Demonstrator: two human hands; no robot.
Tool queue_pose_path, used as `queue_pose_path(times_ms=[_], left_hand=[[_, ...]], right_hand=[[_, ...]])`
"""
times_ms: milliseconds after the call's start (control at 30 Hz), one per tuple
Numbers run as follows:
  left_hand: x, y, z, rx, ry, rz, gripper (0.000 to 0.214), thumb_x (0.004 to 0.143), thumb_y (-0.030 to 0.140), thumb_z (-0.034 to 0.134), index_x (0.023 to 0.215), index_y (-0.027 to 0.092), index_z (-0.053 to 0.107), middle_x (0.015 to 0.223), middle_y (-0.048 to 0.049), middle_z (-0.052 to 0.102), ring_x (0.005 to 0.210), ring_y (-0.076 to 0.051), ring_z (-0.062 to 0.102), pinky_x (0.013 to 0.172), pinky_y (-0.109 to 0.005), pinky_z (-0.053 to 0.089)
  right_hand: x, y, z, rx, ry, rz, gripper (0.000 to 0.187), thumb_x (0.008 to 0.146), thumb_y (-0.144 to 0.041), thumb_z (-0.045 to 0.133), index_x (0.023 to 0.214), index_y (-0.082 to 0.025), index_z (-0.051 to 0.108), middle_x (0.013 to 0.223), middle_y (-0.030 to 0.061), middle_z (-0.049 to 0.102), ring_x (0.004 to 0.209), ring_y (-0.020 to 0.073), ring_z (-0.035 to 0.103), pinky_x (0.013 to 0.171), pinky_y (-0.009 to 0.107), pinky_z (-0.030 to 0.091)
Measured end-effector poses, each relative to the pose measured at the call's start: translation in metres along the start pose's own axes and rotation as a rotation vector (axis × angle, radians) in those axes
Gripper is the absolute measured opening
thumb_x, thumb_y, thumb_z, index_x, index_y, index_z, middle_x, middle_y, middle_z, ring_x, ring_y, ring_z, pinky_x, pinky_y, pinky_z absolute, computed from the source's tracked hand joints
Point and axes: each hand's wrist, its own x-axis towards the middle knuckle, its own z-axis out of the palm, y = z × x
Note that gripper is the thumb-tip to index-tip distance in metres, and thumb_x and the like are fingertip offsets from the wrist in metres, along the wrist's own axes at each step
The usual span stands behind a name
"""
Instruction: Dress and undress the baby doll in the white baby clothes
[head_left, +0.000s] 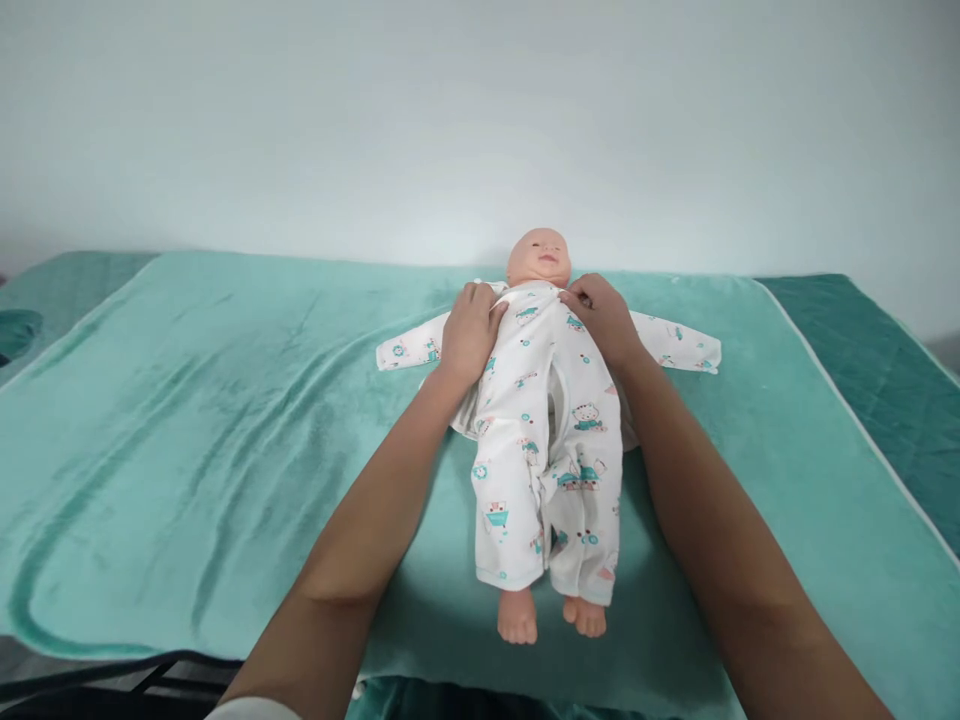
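Note:
A baby doll [539,258] lies on its back, head toward the wall and bare feet toward me. White printed baby trousers [525,400] cover its legs and reach up its chest. Under them is a matching baby shirt [684,345], its sleeves spread out to both sides. My left hand [471,330] is closed at the trousers' upper left edge, thumb on the cloth and fingers curled over the side. My right hand [602,315] pinches the upper right edge just below the doll's neck. The tips of several fingers are hidden by cloth and knuckles.
A light green plush blanket [187,420] with wrinkles on the left lies under the doll. Darker green quilted bedding [862,370] shows at the right. A pale wall [480,120] rises behind the bed. A dark metal frame [150,680] is at the lower left.

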Motion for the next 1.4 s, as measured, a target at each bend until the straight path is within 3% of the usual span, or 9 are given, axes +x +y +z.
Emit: queue_pose_path(times_ms=[133, 267, 367, 500, 600, 667, 800, 1167, 1400], left_hand=[[0.001, -0.002, -0.003, 0.094, -0.066, 0.045, 0.016, 0.099, 0.038, 0.049, 0.099, 0.023, 0.054, 0.123, -0.0108, 0.066, 0.115, -0.03, 0.056, 0.101, -0.042, 0.039], [0.004, -0.007, -0.007, 0.065, -0.11, -0.065, 0.013, 0.098, 0.036, 0.051, 0.095, 0.024, 0.053, 0.096, -0.0065, 0.07, 0.092, -0.027, 0.062, 0.086, -0.038, 0.043], [0.012, -0.015, -0.007, 0.035, -0.083, -0.114, 0.014, 0.095, 0.034, 0.057, 0.086, 0.024, 0.052, 0.069, -0.0016, 0.057, 0.076, -0.025, 0.058, 0.077, -0.035, 0.04], [0.022, -0.021, -0.002, 0.042, -0.053, -0.172, 0.014, 0.092, 0.033, 0.059, 0.083, 0.024, 0.053, 0.063, 0.0001, 0.049, 0.069, -0.023, 0.054, 0.074, -0.035, 0.038], [0.02, -0.014, -0.003, 0.087, -0.068, -0.177, 0.012, 0.095, 0.036, 0.054, 0.097, 0.025, 0.06, 0.077, -0.0017, 0.063, 0.077, -0.023, 0.059, 0.077, -0.034, 0.042], [0.014, -0.006, -0.006, 0.144, -0.122, -0.125, 0.025, 0.1, 0.036, 0.045, 0.117, 0.028, 0.061, 0.104, -0.0032, 0.071, 0.096, -0.023, 0.063, 0.087, -0.036, 0.044], [0.002, 0.007, -0.016, 0.321, -0.253, -0.042, 0.043, 0.104, 0.034, 0.033, 0.141, 0.035, 0.054, 0.139, -0.0044, 0.062, 0.124, -0.027, 0.055, 0.102, -0.043, 0.039], [-0.033, 0.003, -0.021, 0.502, -0.223, 0.01, 0.057, 0.1, 0.026, 0.038, 0.157, 0.032, 0.037, 0.154, -0.0072, 0.049, 0.14, -0.028, 0.043, 0.113, -0.044, 0.032], [-0.054, 0.016, -0.032, 0.608, -0.034, -0.146, 0.041, 0.097, 0.029, 0.047, 0.136, 0.02, 0.055, 0.14, -0.0154, 0.057, 0.128, -0.033, 0.05, 0.108, -0.046, 0.038]], right_hand=[[-0.005, 0.002, -0.003, 0.075, -0.07, 0.023, 0.025, 0.091, -0.044, 0.055, 0.075, -0.024, 0.056, 0.091, 0.0053, 0.066, 0.092, 0.0241, 0.056, 0.086, 0.038, 0.04], [-0.006, -0.003, -0.007, 0.033, -0.099, 0.137, 0.024, 0.09, -0.043, 0.057, 0.077, -0.023, 0.057, 0.079, 0.0008, 0.064, 0.077, 0.0203, 0.054, 0.074, 0.033, 0.038], [-0.001, -0.006, -0.007, -0.073, -0.047, 0.168, 0.025, 0.089, -0.037, 0.059, 0.071, -0.023, 0.05, 0.066, -0.0014, 0.056, 0.067, 0.0175, 0.046, 0.068, 0.031, 0.033], [0.008, -0.006, -0.003, -0.156, -0.003, 0.188, 0.027, 0.089, -0.034, 0.059, 0.069, -0.023, 0.046, 0.062, -0.0015, 0.053, 0.064, 0.0171, 0.044, 0.068, 0.032, 0.032], [0.007, -0.003, 0.0, -0.146, 0.02, 0.216, 0.023, 0.087, -0.035, 0.062, 0.07, -0.023, 0.05, 0.067, -0.0006, 0.058, 0.068, 0.0184, 0.051, 0.071, 0.032, 0.036], [0.002, -0.002, 0.0, -0.055, 0.03, 0.172, 0.013, 0.087, -0.033, 0.061, 0.078, -0.023, 0.058, 0.078, 0.0009, 0.067, 0.077, 0.0202, 0.059, 0.075, 0.033, 0.042], [-0.012, 0.002, -0.002, 0.125, -0.007, -0.013, 0.021, 0.09, -0.032, 0.054, 0.098, -0.024, 0.071, 0.109, 0.0043, 0.075, 0.104, 0.0235, 0.067, 0.093, 0.038, 0.048], [-0.07, 0.01, -0.011, 0.19, 0.064, -0.027, 0.038, 0.097, -0.038, 0.047, 0.127, -0.03, 0.069, 0.143, 0.0016, 0.062, 0.137, 0.0251, 0.053, 0.119, 0.052, 0.036], [-0.095, 0.005, -0.01, 0.04, 0.232, -0.042, 0.034, 0.095, -0.029, 0.047, 0.117, -0.026, 0.072, 0.132, 0.0071, 0.069, 0.135, 0.0257, 0.053, 0.117, 0.052, 0.039]])
